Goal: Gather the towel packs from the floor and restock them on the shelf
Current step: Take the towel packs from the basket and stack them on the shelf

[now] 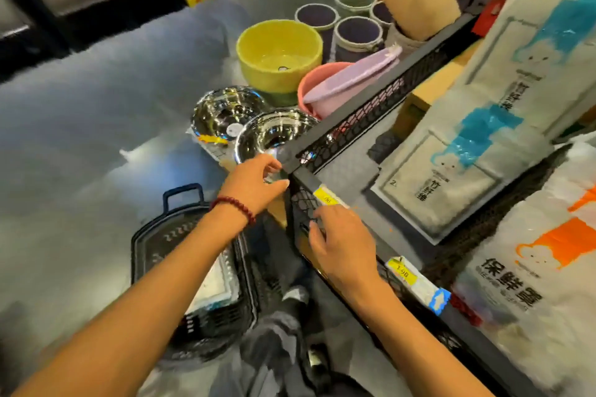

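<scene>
**Hovering at the shelf corner**

Left hand point(254, 184) is loose-fingered, holding nothing; right hand point(343, 248) bends its fingers against the mesh rail point(303, 203), grasp unclear. Towel packs point(445, 190) lie on the shelf point(371, 109) at three o'clock; another pack point(216, 280) sits in the basket point(138, 245) at seven.

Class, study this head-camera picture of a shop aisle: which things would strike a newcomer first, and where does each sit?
The left hand, wearing a red bead bracelet, and the right hand are at the corner of the black mesh shelf rail, mid-frame. Beyond them on the floor stand a round yellow plastic basin and two shiny steel bowls. White packs with blue and orange patches lie on the shelf at right.
</scene>
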Tool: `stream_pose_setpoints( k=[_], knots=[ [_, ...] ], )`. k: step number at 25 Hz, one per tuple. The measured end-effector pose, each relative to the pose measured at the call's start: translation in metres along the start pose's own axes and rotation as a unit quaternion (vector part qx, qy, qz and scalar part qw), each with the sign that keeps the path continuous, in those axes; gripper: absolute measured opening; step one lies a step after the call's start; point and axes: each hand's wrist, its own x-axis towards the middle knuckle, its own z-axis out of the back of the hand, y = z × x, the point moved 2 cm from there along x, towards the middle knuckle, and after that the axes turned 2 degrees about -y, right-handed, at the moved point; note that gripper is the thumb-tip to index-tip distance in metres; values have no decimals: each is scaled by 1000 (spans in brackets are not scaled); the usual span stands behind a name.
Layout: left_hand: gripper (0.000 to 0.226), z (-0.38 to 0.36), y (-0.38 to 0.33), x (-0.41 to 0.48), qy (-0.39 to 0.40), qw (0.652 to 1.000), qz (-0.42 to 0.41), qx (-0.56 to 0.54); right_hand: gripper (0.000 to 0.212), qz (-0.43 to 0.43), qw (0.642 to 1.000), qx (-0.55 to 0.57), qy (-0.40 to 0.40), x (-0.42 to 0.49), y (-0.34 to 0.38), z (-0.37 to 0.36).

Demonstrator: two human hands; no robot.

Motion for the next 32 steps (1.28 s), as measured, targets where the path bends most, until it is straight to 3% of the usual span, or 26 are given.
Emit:
stream_pose_setpoints(
  k=[4, 9, 15, 21, 26, 29, 32],
  knots=[
    [28, 14, 94, -96, -22, 985, 169, -17, 25, 72, 984, 11, 160, -17, 45, -52],
    [30, 1, 199, -184, -13, 930, 361, -71, 25, 84, 944, -25, 318, -35, 73, -139],
    [29, -15, 316, -204, -2, 887, 451, -99, 15, 36, 917, -58, 393, -27, 90, -255],
    [28, -51, 461, -169, 22, 884, 458, -91, 19, -34, 909, -31, 415, -9, 94, -433],
    [31, -117, 575, -136, 3, 881, 457, -119, 43, -145, 921, 7, 362, 12, 54, -576],
    [32, -154, 619, -123, -48, 877, 450, -158, 48, -162, 927, 8, 339, 26, 18, -659],
    [37, -171, 644, -121, -129, 873, 445, -153, 78, -216, 926, -26, 307, 33, -5, -721]
  ],
)
